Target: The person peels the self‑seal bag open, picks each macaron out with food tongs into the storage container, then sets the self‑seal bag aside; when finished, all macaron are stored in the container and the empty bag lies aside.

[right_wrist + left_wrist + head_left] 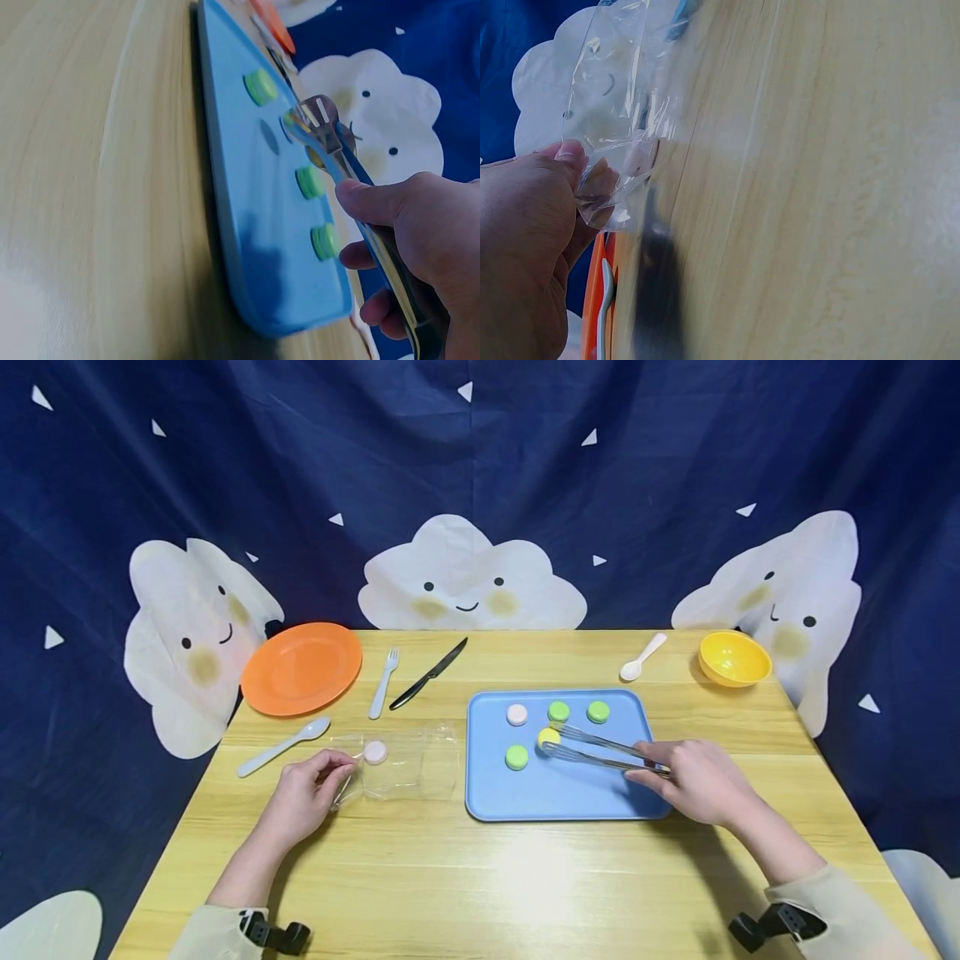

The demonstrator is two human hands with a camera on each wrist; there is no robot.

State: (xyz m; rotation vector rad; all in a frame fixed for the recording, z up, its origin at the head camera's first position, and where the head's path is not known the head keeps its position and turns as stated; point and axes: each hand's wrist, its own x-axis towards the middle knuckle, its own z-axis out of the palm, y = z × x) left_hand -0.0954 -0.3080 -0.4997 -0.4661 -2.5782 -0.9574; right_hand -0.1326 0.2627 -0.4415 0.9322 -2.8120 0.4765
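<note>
Between thumb and fingers, my left hand (306, 793) pinches the edge of a clear plastic bag (401, 777). A pale pink macaron (376, 752) lies in the bag, near the pinched end. My right hand (701, 779) grips metal tongs (592, 761) above the blue tray (570, 806). The tongs' tips stand on either side of a yellow macaron (549, 740); I cannot tell whether it is lifted. Around it on the tray are green macarons (517, 757) and another pale pink macaron (517, 715). In the right wrist view the tongs' slotted tips (321, 124) partly cover the macarons behind them.
An orange plate (302, 668), a light blue spoon (285, 747), a light blue fork (384, 683) and a black knife (429, 674) lie at the left and back. A pale pink spoon (642, 657) and a yellow bowl (735, 658) are at the back right.
</note>
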